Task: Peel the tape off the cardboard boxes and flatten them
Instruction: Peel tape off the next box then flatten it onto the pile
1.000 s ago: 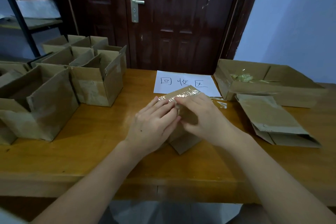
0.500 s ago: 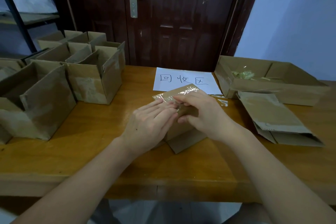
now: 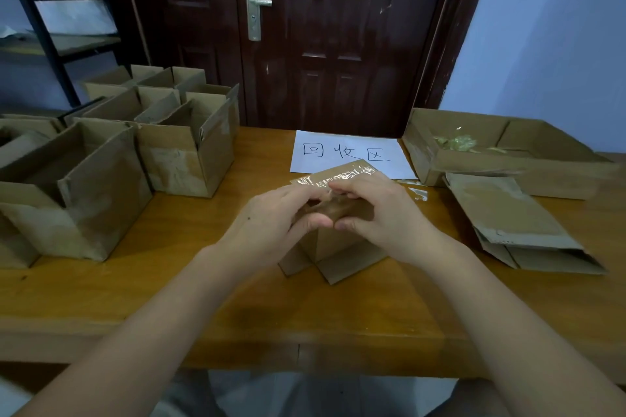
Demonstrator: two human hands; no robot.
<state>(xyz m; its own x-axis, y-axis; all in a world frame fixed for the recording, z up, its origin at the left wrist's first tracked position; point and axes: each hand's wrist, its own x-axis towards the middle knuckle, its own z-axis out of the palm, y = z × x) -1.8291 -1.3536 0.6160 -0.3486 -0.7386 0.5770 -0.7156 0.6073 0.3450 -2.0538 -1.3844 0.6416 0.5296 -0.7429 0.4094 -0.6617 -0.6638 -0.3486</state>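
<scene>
Your wooden table [image 3: 142,284] stands before a dark door [image 3: 338,44], with open cardboard boxes [image 3: 183,152] at left and a flattened box [image 3: 508,213] at right. Mid-table, your left hand [image 3: 271,227] and right hand [image 3: 379,213] meet, fingertips pinching clear tape [image 3: 335,178] atop the small box [image 3: 338,247].

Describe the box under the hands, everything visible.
Small brown cardboard box, standing on the wooden table in front of the white paper sign. Shiny clear tape wrinkles across its top. Bottom flaps splay onto the table. Left hand and right hand grip its top.
</scene>
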